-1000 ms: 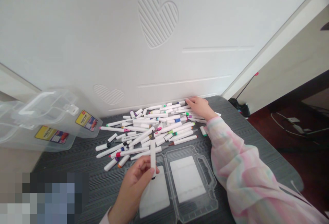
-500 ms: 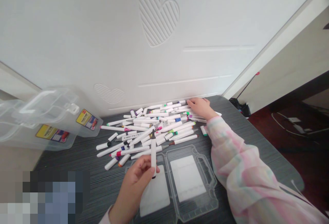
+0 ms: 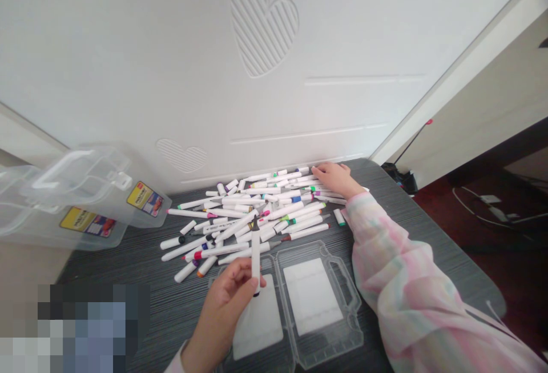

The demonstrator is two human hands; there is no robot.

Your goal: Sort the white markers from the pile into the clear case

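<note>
My left hand (image 3: pixel 225 304) pinches a white marker (image 3: pixel 256 253) and holds it upright above an open clear plastic case (image 3: pixel 325 341) with two white pads inside. A heap of white markers (image 3: pixel 257 213) with coloured caps lies scattered on the dark table (image 3: pixel 141 247) beyond the case. My right hand (image 3: pixel 336 180), in a pastel striped sleeve, reaches to the far right end of the heap by the wall. Its fingers curl down onto the markers there; whether they grip one is hidden.
Two clear plastic cases (image 3: pixel 85 196) with yellow labels stand at the far left of the table. A white panel (image 3: pixel 257 47) with heart reliefs rises right behind the heap. The table's rounded right edge (image 3: pixel 428 213) drops to a dark floor with cables.
Almost nothing has changed. My right hand has shifted slightly along the far end of the heap. My left hand keeps the marker still.
</note>
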